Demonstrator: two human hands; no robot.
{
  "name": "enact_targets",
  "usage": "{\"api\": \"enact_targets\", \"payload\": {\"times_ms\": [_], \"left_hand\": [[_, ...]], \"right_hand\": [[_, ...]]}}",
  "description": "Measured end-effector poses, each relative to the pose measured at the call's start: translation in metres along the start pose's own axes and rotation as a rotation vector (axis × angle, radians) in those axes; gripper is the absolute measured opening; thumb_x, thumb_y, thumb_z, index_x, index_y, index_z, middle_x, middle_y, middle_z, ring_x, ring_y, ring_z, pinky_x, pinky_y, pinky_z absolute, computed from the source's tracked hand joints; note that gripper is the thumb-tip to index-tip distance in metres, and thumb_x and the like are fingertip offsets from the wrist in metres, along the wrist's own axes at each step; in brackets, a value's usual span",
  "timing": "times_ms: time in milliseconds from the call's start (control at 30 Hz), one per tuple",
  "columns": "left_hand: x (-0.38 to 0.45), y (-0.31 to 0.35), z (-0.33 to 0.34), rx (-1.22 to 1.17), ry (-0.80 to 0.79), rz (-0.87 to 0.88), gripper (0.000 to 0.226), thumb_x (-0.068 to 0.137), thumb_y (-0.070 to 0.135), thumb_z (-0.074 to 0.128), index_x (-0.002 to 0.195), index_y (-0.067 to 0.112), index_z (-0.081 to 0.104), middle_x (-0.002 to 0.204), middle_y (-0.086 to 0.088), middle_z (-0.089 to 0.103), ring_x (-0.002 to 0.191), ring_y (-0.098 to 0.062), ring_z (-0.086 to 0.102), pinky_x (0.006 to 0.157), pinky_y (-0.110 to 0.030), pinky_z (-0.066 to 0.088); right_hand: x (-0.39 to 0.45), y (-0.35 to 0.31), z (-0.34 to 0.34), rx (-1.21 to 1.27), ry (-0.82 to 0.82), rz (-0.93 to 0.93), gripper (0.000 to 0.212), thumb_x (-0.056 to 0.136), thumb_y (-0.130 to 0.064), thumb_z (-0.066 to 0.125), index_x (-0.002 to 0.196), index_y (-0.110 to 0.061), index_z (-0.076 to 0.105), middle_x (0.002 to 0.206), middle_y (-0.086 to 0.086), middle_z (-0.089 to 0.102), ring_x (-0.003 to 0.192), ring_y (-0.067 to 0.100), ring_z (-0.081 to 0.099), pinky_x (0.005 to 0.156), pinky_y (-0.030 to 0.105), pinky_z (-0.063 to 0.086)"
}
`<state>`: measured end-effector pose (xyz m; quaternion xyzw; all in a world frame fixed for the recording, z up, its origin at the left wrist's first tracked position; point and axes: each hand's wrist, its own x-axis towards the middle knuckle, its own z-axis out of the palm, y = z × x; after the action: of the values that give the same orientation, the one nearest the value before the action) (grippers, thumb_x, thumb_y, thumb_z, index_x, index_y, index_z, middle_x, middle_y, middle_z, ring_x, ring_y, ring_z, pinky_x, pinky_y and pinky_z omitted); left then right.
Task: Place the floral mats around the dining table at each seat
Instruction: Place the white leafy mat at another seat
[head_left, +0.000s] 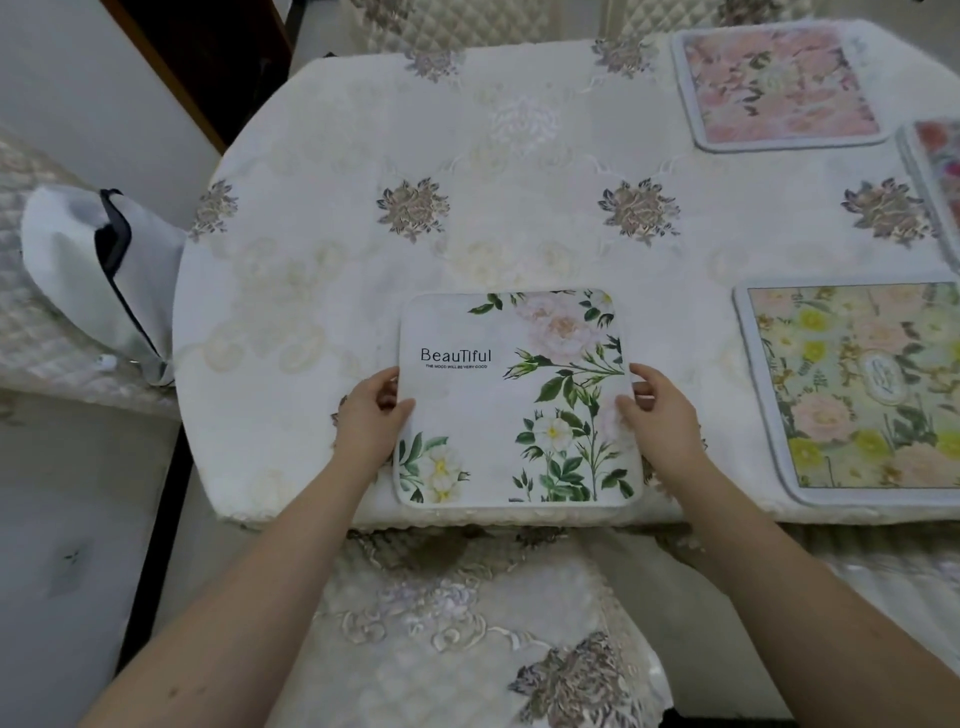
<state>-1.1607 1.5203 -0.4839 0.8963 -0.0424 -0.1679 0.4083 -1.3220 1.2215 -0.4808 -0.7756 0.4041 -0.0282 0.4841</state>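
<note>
**White mat at nearest seat**

Left hand (371, 415) and right hand (660, 413) pinching side edges of white floral mat (511, 400), flat at near table edge (311, 499). Rightward, yellow-flowered mat (857, 384); farther, pink mat (779, 85); fourth mat (940, 166) partly visible. Remaining seats unseen.

Dining table (519, 156) under cream embroidered cloth with grey-brown flower motifs, quilted chair backs (441, 23) at far edge, matching cushioned seat (467, 623) at near edge, quilted seat at left holding a white-and-black fabric bag (98, 270), white wall (78, 78), dark wood trim (197, 67), pale floor (67, 545).
</note>
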Motion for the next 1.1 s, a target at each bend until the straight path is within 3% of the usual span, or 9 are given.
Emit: {"api": "enact_targets", "payload": {"times_ms": [100, 200, 300, 367, 467, 600, 733, 867, 1100], "left_hand": [[0.002, 0.000, 0.001, 0.050, 0.006, 0.034, 0.044, 0.088, 0.013, 0.071, 0.130, 0.019, 0.061, 0.102, -0.004, 0.067, 0.078, -0.006, 0.059, 0.073, -0.013, 0.047], [0.005, -0.004, 0.001, 0.078, -0.005, 0.041, 0.049, 0.087, 0.016, 0.072, 0.134, 0.018, 0.058, 0.111, -0.004, 0.063, 0.084, -0.010, 0.060, 0.089, -0.033, 0.054], [0.005, -0.009, 0.005, 0.157, 0.077, 0.087, 0.051, 0.095, 0.026, 0.063, 0.143, 0.018, 0.048, 0.133, -0.008, 0.049, 0.114, -0.019, 0.055, 0.103, -0.037, 0.044], [-0.002, -0.004, 0.017, 0.255, 0.095, 0.208, 0.046, 0.100, 0.026, 0.052, 0.144, 0.015, 0.046, 0.140, -0.011, 0.046, 0.127, -0.026, 0.048, 0.108, -0.036, 0.035], [-0.021, 0.013, 0.049, 0.395, 0.017, 0.400, 0.048, 0.103, 0.031, 0.036, 0.146, 0.011, 0.043, 0.149, -0.010, 0.045, 0.138, -0.025, 0.038, 0.114, -0.034, 0.025], [-0.045, 0.017, 0.097, 0.533, -0.102, 0.473, 0.058, 0.100, 0.033, 0.027, 0.152, 0.007, 0.033, 0.159, -0.010, 0.031, 0.149, -0.025, 0.022, 0.120, -0.044, 0.022], [-0.055, 0.000, 0.107, 0.747, -0.157, 0.460, 0.073, 0.091, 0.038, 0.033, 0.158, 0.013, 0.015, 0.165, -0.005, 0.009, 0.153, -0.022, 0.008, 0.120, -0.044, 0.009], [-0.051, -0.006, 0.097, 0.752, -0.149, 0.473, 0.060, 0.102, 0.042, 0.022, 0.158, 0.022, 0.017, 0.165, 0.002, 0.013, 0.152, -0.015, 0.010, 0.122, -0.041, 0.010], [-0.040, -0.035, 0.053, 0.803, -0.145, 0.440, 0.067, 0.100, 0.048, 0.025, 0.159, 0.020, 0.007, 0.166, 0.003, 0.005, 0.153, -0.013, 0.004, 0.123, -0.036, 0.003]], "right_hand": [[0.002, 0.003, 0.001, -0.023, -0.002, -0.042, 0.042, 0.096, -0.013, 0.058, 0.136, -0.022, 0.051, 0.099, -0.007, 0.065, 0.084, 0.004, 0.061, 0.069, 0.017, 0.046], [0.003, 0.003, 0.004, -0.085, 0.006, -0.078, 0.046, 0.096, -0.014, 0.057, 0.140, -0.021, 0.047, 0.112, 0.000, 0.063, 0.096, 0.015, 0.060, 0.083, 0.026, 0.047], [0.004, 0.002, 0.012, -0.214, 0.110, -0.128, 0.051, 0.095, -0.015, 0.053, 0.145, -0.017, 0.040, 0.134, 0.010, 0.048, 0.120, 0.025, 0.048, 0.101, 0.040, 0.043], [-0.002, -0.008, 0.023, -0.294, 0.135, -0.172, 0.051, 0.098, -0.017, 0.048, 0.147, -0.014, 0.036, 0.142, 0.011, 0.044, 0.129, 0.027, 0.040, 0.108, 0.042, 0.035], [-0.024, -0.030, 0.057, -0.367, 0.057, -0.356, 0.048, 0.101, -0.019, 0.040, 0.148, -0.011, 0.035, 0.149, 0.009, 0.041, 0.138, 0.024, 0.033, 0.116, 0.042, 0.027], [-0.042, -0.034, 0.112, -0.467, -0.046, -0.458, 0.058, 0.098, -0.029, 0.019, 0.150, -0.007, 0.034, 0.157, 0.009, 0.032, 0.147, 0.022, 0.024, 0.120, 0.043, 0.022], [-0.045, -0.018, 0.131, -0.685, -0.078, -0.441, 0.058, 0.098, -0.032, 0.019, 0.149, -0.009, 0.036, 0.157, 0.005, 0.032, 0.147, 0.019, 0.024, 0.118, 0.037, 0.013], [-0.042, -0.004, 0.118, -0.817, -0.093, -0.495, 0.057, 0.101, -0.036, 0.023, 0.154, -0.015, 0.024, 0.162, 0.001, 0.019, 0.150, 0.015, 0.012, 0.120, 0.041, 0.013], [-0.037, 0.022, 0.075, -0.861, -0.040, -0.390, 0.060, 0.102, -0.041, 0.023, 0.156, -0.017, 0.011, 0.163, -0.002, 0.007, 0.151, 0.012, 0.002, 0.122, 0.039, 0.007]]}}
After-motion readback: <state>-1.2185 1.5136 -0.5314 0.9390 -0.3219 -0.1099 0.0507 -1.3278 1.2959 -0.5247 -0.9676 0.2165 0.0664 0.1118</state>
